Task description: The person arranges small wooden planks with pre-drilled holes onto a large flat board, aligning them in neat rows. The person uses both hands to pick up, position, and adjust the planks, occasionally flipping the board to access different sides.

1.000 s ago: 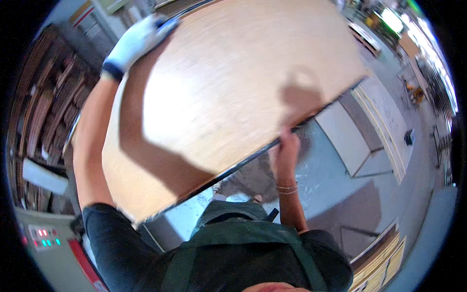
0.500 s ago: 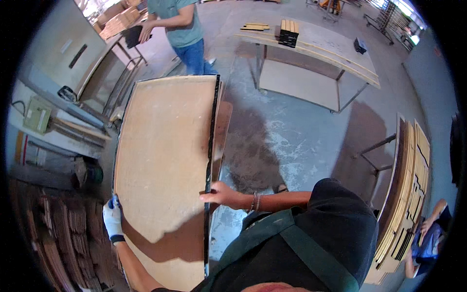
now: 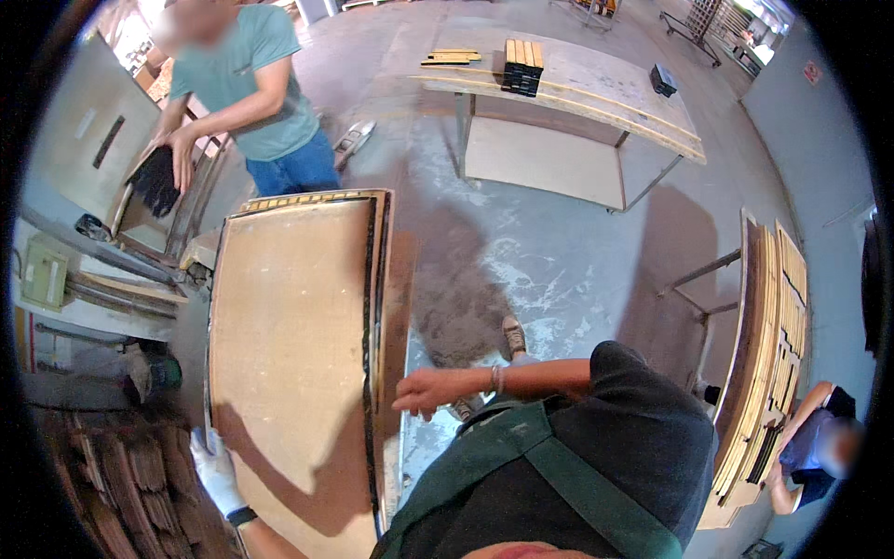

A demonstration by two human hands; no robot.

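A large tan wooden board (image 3: 289, 307) with a dark right edge lies before me, resting on top of other boards. My left hand (image 3: 216, 470), in a white glove, is at its left edge with the fingers stretched along the rim. Just off the board's right edge hovers my bare right hand (image 3: 430, 391), its fingers curled and nothing visible in them. A row of light strips (image 3: 303, 197) shows under the far end of the board.
Beyond the board at far left, a person (image 3: 251, 102) handles a bundle of dark strips (image 3: 156, 179). A table (image 3: 596, 84) carries a stack of black-sided strips (image 3: 523, 65). Boards with strips (image 3: 768, 354) lean at right, near another person (image 3: 819, 443). Brown slats (image 3: 121, 484) are piled at lower left.
The board has come down onto the strips and boards below it. My right hand has let go of its edge; my left fingers have straightened. The person ahead has shifted left with the dark strips.
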